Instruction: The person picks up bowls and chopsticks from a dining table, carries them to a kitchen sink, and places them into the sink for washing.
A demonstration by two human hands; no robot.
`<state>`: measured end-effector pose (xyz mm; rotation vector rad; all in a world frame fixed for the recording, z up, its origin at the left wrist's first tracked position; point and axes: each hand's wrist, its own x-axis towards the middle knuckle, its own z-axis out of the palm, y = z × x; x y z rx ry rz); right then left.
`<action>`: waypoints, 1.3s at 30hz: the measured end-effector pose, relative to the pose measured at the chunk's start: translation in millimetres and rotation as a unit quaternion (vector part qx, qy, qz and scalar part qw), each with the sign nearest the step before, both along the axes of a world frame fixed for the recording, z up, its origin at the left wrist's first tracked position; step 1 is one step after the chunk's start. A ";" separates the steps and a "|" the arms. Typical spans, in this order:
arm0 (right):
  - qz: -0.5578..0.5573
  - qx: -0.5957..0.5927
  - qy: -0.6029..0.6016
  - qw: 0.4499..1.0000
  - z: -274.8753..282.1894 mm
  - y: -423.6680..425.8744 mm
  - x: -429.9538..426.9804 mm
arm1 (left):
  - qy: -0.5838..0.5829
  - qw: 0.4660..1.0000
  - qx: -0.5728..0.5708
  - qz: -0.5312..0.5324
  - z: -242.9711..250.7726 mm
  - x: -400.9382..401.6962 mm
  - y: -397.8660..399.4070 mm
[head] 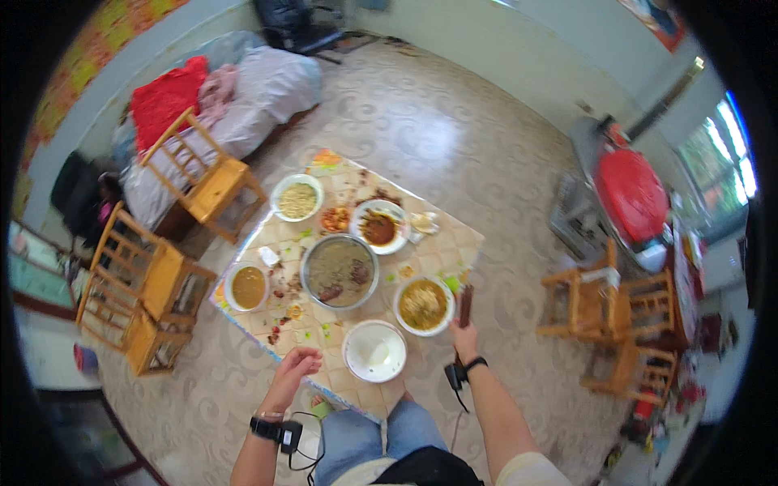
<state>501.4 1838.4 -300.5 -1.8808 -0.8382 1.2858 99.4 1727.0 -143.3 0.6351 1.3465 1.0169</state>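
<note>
My right hand (465, 341) grips a bundle of dark brown sticks, apparently chopsticks (466, 304), at the table's right edge. Beside it stands a white bowl (397, 313) of noodles in yellowish broth. My left hand (295, 366) is empty, its fingers loosely apart, over the table's near-left edge. Between my hands sits a white bowl (363, 340) with a little liquid at its bottom. Farther in is a steel basin (306, 282) of cloudy liquid with dark lumps. The patterned tablecloth (349, 389) bears scattered food scraps.
A bowl (229, 282) of brown soup, a bowl (275, 191) of pale noodles and a plate (398, 242) of dark sauce stand on the table. Crumpled tissue (423, 223) lies beside the plate. Wooden chairs (219, 185) stand left and right. A covered couch (267, 85) lines the wall.
</note>
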 end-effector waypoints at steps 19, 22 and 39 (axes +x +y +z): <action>-0.055 -0.103 0.221 0.968 -60.8 -7.4 -12.8 | -0.074 0.965 0.011 0.250 -192.3 -144.4 259.9; -0.112 -0.050 0.196 0.973 -78.6 -8.3 -23.7 | -0.075 0.962 0.004 0.262 -225.7 -152.1 312.7; -0.180 -0.043 0.195 0.963 -88.7 -9.5 -55.8 | -0.137 0.977 0.018 0.160 -259.2 -178.5 356.6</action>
